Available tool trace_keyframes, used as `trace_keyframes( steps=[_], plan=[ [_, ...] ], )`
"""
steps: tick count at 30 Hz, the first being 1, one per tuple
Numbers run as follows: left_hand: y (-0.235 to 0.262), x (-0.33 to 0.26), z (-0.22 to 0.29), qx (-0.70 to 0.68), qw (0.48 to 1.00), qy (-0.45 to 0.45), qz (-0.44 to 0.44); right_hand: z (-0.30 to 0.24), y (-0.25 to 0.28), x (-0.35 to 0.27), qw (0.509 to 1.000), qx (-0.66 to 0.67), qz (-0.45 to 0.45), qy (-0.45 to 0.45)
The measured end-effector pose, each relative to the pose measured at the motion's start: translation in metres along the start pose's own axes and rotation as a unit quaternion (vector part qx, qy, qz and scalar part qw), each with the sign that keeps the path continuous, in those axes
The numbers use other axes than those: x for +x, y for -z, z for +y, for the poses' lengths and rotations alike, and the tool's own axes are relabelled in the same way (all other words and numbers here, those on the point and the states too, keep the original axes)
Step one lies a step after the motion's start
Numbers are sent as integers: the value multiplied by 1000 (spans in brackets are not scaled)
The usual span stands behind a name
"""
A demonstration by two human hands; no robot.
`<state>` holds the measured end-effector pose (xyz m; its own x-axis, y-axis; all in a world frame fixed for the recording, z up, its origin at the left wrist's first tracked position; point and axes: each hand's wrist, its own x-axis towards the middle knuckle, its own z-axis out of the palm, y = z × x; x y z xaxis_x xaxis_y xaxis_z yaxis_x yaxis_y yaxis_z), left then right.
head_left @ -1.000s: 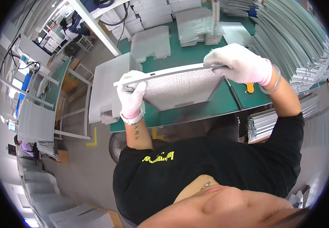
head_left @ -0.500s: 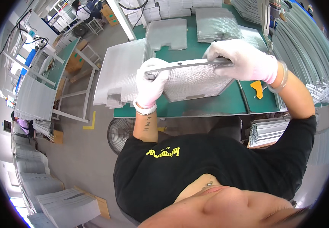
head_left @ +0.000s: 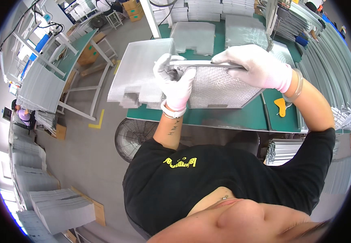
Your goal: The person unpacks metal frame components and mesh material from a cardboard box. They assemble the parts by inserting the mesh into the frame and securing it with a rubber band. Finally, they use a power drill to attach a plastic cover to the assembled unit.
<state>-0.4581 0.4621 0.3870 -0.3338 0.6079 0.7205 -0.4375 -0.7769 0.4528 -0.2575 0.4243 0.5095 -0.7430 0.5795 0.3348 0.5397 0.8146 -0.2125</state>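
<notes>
Both my hands wear white gloves. My left hand point(head_left: 174, 83) grips the left end of a thin metal frame strip point(head_left: 202, 63), and my right hand point(head_left: 256, 67) holds its right part. The strip sits along the top edge of a rectangular silver mesh filter panel point(head_left: 220, 90) that I hold tilted up over the green workbench point(head_left: 232, 117). To the left of the panel a stack of similar mesh sheets point(head_left: 137, 75) overhangs the bench edge.
More mesh sheets point(head_left: 193, 36) lie at the back of the bench. An orange scraper point(head_left: 280, 106) and a black cable point(head_left: 265, 111) lie at the right. A round fan point(head_left: 133, 135) stands on the floor under the bench. Metal frame stacks point(head_left: 329, 52) fill the right side.
My hands and the panel have shifted right and nearer the middle of the view. My left hand now wraps the strip's left end more tightly.
</notes>
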Motion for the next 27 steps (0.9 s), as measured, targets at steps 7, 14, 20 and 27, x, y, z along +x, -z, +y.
trace_keyframes(
  steps=[7, 14, 20, 27],
  plan=[
    [20, -1, -27, 200, 976, -81, -39, 4, 1, 3, 1000, -14, -16, -19],
    [23, -7, -35, 225, 972, -58, -33, 11, -4, 6, 1000, 22, 3, -8],
    [19, -4, -27, 108, 994, 22, 15, 4, -2, 9, 999, 19, -20, -19],
    [30, 9, -28, 58, 996, 37, -51, 6, -1, 10, 999, 6, -24, -25]
  ],
)
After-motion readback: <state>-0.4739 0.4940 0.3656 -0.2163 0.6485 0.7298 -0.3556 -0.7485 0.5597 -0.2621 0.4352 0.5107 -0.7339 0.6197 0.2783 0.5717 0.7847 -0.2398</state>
